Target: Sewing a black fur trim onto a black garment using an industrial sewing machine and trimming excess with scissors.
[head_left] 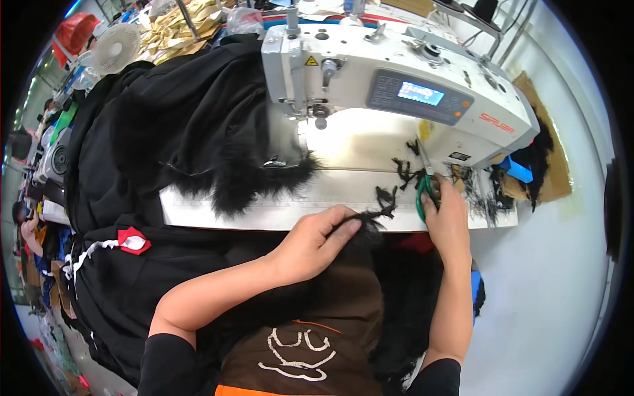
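My left hand (309, 245) pinches the end of a black feathery strip (382, 210) between thumb and fingers, just over the front edge of the white machine table (290, 210). On the right, my right hand (450, 216) grips green-handled scissors (423, 198). Their blades point away from me toward the sewing machine (370, 79). Short black scraps (403, 171) lie beside the blades. Black fabric (172, 125) with a fluffy feather edge (247, 175) spreads left of the machine and runs under its needle area.
A red pincushion-like piece (134, 241) with a white band rests on black cloth at the left. Black fluff (485, 195) gathers at the table's right end near a blue object (518, 170). Behind stand a white fan (115, 48) and yellowish cut pieces (178, 33).
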`<state>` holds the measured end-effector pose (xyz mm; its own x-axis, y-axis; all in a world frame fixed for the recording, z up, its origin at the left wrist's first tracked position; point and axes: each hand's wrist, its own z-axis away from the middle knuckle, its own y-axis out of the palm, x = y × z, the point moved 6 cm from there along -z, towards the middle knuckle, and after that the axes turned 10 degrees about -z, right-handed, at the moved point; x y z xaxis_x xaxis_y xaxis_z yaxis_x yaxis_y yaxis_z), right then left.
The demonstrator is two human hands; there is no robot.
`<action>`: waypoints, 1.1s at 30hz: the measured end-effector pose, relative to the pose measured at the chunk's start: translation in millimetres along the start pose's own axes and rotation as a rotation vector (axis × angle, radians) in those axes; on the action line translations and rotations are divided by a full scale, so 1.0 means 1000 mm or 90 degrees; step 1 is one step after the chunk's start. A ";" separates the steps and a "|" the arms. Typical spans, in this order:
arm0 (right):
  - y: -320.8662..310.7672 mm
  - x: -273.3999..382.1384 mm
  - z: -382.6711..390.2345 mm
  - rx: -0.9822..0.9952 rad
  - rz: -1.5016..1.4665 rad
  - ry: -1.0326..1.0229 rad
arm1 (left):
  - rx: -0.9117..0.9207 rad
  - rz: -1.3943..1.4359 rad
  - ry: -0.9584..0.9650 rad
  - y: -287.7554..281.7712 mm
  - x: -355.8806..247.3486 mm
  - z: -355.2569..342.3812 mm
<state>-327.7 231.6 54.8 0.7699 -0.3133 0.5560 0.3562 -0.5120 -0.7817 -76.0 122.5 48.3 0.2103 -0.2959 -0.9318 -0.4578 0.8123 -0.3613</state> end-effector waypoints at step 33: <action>-0.020 0.047 0.085 0.285 -0.304 0.127 | -0.096 -0.005 0.092 0.014 -0.011 -0.029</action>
<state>-254.1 294.7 72.5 0.3769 -0.2987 0.8768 0.8501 -0.2644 -0.4555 -110.2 122.7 52.5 0.0939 -0.3796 -0.9204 -0.5829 0.7285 -0.3599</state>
